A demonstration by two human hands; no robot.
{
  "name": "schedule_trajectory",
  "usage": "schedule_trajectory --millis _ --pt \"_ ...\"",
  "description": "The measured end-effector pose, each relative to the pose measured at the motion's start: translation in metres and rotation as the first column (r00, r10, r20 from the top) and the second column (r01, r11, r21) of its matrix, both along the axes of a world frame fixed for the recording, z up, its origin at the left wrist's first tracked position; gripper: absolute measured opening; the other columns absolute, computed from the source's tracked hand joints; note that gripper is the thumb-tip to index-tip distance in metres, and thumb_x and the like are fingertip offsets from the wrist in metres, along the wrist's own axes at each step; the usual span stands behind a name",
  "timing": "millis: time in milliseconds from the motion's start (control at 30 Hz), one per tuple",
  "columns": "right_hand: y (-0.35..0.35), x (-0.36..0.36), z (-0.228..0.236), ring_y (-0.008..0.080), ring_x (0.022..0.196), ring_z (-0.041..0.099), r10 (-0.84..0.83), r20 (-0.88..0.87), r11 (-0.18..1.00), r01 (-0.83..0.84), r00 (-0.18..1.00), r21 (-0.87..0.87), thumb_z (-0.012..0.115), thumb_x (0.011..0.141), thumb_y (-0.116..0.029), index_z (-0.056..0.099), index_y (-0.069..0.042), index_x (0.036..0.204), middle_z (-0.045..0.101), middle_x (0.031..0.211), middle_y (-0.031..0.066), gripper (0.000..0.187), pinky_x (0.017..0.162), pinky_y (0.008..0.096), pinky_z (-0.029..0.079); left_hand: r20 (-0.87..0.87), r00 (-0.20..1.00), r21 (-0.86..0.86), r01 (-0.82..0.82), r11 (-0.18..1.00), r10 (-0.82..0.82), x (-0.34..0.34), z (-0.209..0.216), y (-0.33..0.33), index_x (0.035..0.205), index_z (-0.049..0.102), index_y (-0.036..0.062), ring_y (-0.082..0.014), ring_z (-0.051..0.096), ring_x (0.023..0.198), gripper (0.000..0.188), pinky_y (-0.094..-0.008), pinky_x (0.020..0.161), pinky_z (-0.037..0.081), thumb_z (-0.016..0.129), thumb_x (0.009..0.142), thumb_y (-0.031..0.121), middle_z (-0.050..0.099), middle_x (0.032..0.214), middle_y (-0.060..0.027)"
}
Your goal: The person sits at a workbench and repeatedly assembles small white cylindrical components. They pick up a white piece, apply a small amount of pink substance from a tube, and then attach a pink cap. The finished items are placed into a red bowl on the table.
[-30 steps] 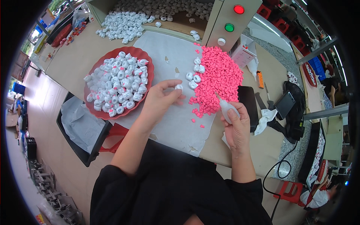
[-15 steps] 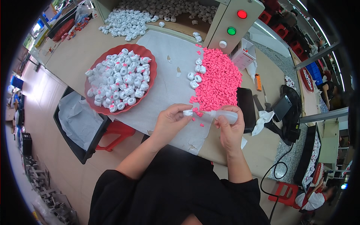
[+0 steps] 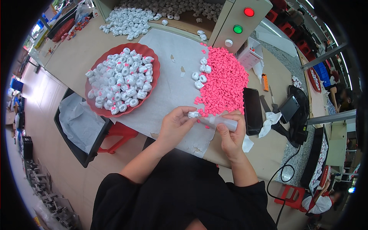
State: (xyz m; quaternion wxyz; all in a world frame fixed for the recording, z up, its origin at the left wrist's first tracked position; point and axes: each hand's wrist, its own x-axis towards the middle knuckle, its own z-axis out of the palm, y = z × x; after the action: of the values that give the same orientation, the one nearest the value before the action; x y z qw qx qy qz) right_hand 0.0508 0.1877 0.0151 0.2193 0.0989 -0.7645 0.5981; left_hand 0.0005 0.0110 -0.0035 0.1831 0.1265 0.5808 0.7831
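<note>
Between its thumb and fingertips, my left hand [image 3: 176, 124] pinches a small white ring-like piece [image 3: 193, 114]. My right hand [image 3: 232, 138] is wrapped round a translucent squeeze bottle [image 3: 227, 123], its thin nozzle pointing left to the white piece; whether the tip touches it is too small to tell. Just beyond both hands lies a heap of small pink pieces [image 3: 224, 82], a few of them loose near my fingers. Several white pieces [image 3: 199, 78] sit along the heap's left edge. Left of the heap, a scalloped red bowl [image 3: 156, 73] is full of white pieces, some bearing pink bits.
A grey cabinet [image 3: 243, 28] with red and green lights stands at the back; white pieces [image 3: 128, 21] lie by its opening. On the right are a black phone [image 3: 251, 111], an orange lighter [image 3: 265, 82] and a small box [image 3: 249, 53]. A lined black tray [image 3: 82, 122] sits lower left.
The squeeze bottle has tilted, its body lower and nearer me, with my right hand shifting slightly. The white piece has turned a little in my left fingers.
</note>
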Motion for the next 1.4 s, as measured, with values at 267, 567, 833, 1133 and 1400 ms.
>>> schedule_trajectory --millis 267,567,833,1133,1400 --pt "0.000 -0.003 0.000 0.0136 0.073 0.046 0.006 -0.043 0.999 -0.004 0.999 0.049 0.058 0.081 -0.004 0.044 0.001 0.098 0.043 0.088 0.0100 0.022 0.060 0.0238 0.042 -0.029 1.000 0.020 -0.012 1.000 0.013 0.000 -0.001 0.001 0.109 0.049 -0.0040 -0.0096 0.056 0.088 0.027 -0.0205 0.075 0.045 0.053 0.083 -0.005 0.057 0.096 -0.0069" --pt "-0.001 -0.003 -0.001 0.0138 0.072 0.047 0.012 -0.043 0.998 -0.009 0.999 0.057 0.058 0.082 -0.004 0.043 0.002 0.097 0.043 0.088 0.0103 0.023 0.060 0.0239 0.044 -0.018 1.000 0.065 0.007 0.998 -0.006 0.000 0.003 0.001 0.110 0.049 -0.0048 -0.0114 0.057 0.090 0.027 -0.0223 0.079 0.045 0.053 0.084 -0.005 0.058 0.096 -0.0081" --pt "-0.006 0.000 0.004 0.0159 0.075 0.046 0.013 0.012 0.999 -0.012 1.000 -0.034 0.060 0.081 -0.004 0.044 0.001 0.096 0.044 0.087 0.0104 0.023 0.063 0.0259 0.042 -0.009 1.000 0.065 0.010 0.998 -0.010 0.000 0.005 0.001 0.110 0.048 -0.0050 -0.0117 0.057 0.090 0.027 -0.0227 0.080 0.046 0.053 0.083 -0.005 0.058 0.097 -0.0088" --pt "-0.002 -0.004 -0.001 0.0197 0.073 0.046 -0.025 -0.169 0.975 0.062 0.985 0.215 0.065 0.077 -0.006 0.046 -0.001 0.097 0.046 0.085 0.0111 0.029 0.063 0.0283 0.038 -0.015 1.000 0.057 -0.002 0.998 0.003 0.000 0.001 0.001 0.108 0.050 -0.0030 -0.0100 0.058 0.088 0.025 -0.0193 0.073 0.046 0.053 0.083 -0.005 0.058 0.097 -0.0079" --pt "-0.003 -0.003 0.002 0.0214 0.069 0.047 -0.033 -0.217 0.951 0.097 0.976 0.295 0.067 0.075 -0.006 0.046 -0.001 0.097 0.048 0.083 0.0116 0.031 0.061 0.0291 0.039 0.001 1.000 0.047 -0.010 0.999 0.010 0.000 0.002 0.001 0.108 0.050 -0.0035 -0.0089 0.058 0.086 0.026 -0.0182 0.070 0.046 0.055 0.083 -0.005 0.058 0.094 -0.0076"
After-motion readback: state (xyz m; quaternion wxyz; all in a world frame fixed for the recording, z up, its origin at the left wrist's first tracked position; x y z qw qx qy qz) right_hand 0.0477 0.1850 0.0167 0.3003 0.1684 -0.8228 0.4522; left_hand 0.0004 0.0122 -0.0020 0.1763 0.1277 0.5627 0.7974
